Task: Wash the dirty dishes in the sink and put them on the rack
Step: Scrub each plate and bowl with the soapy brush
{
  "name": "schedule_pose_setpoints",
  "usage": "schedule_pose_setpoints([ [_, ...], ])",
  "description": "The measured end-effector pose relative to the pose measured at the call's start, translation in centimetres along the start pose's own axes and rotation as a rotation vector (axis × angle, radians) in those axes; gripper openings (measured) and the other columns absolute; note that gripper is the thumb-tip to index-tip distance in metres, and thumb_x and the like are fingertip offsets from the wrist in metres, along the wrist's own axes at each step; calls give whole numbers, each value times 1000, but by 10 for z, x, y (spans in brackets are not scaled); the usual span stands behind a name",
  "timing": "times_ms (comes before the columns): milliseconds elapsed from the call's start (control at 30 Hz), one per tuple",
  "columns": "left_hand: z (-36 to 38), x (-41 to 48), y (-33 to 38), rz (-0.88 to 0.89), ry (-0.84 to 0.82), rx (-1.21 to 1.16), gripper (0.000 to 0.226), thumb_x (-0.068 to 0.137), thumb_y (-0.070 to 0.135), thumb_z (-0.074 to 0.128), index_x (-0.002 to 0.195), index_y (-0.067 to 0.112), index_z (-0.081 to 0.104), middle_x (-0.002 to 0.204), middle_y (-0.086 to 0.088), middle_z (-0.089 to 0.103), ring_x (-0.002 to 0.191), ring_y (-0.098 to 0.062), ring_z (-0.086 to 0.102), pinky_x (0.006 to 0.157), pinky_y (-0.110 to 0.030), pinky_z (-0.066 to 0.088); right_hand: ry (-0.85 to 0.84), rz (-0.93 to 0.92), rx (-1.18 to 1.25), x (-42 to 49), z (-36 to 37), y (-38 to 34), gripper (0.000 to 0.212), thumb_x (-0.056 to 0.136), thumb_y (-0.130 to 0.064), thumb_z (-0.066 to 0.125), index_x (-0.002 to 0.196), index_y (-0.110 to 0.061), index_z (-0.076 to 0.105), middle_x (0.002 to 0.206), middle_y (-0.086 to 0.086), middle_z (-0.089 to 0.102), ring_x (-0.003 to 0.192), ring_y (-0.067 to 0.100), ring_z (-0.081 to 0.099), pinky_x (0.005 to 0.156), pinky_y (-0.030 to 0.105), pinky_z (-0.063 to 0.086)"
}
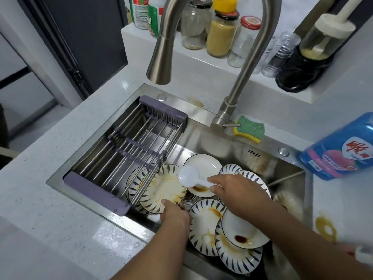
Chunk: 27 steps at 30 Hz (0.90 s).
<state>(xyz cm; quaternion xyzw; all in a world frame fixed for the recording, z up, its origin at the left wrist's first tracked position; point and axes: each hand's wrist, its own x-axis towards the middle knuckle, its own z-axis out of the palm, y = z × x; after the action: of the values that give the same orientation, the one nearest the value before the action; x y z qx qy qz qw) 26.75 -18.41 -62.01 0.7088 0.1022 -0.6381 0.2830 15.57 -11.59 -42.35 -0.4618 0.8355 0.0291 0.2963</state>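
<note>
Looking down into a square stainless-steel sink (203, 136), you see glossy round ceramic plates (238, 239) heaped on its floor. Most are rimmed with dark blue leaf strokes and smeared with brown sauce. A rack (129, 146) of smooth steel rods with matte purple plastic ends spans the basin's nine o'clock side, resting on the sink's ledges.

Your left hand (174, 216) reaches in from six o'clock and grips the near edge of a striped plate (167, 186) just beside the rack. The thumb lies on top of the rim; the fingers are hidden beneath. Your right hand (232, 190) comes in from four o'clock, palm down, and pinches the short handle of a white plastic spoon (189, 176). Its round bowl hovers over the centre of the pile.

A brushed-metal gooseneck faucet (242, 73) arches over from twelve o'clock. A coarse green-and-yellow sponge (249, 129) lies on the ledge at one o'clock. A blue plastic detergent bottle (339, 150) stands at three o'clock.
</note>
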Motion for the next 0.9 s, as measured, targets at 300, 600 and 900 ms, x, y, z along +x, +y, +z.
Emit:
schedule_pose_setpoints([
  [300, 2, 125, -25, 16, 71, 125, 91, 70, 82, 44, 131, 17, 61, 130, -2, 67, 105, -21, 64, 82, -36, 49, 76, 36, 30, 6, 17, 8, 35, 104, -43, 44, 137, -43, 56, 113, -11, 69, 105, 14, 61, 82, 32, 47],
  [600, -5, 24, 10, 50, 14, 78, 47, 106, 46, 44, 128, 6, 54, 129, -11, 66, 69, -16, 59, 42, -26, 43, 68, 55, 63, 7, 24, 14, 37, 104, -43, 43, 139, -43, 55, 116, -12, 69, 102, 11, 59, 77, 31, 42],
  [900, -12, 2, 26, 397, -31, 1201, 52, 111, 35, 24, 153, 7, 38, 156, -19, 38, 145, -30, 37, 116, -32, 35, 57, 48, 105, 12, 32, 22, 35, 103, -42, 44, 136, -41, 57, 100, -11, 69, 90, 11, 60, 78, 33, 52],
])
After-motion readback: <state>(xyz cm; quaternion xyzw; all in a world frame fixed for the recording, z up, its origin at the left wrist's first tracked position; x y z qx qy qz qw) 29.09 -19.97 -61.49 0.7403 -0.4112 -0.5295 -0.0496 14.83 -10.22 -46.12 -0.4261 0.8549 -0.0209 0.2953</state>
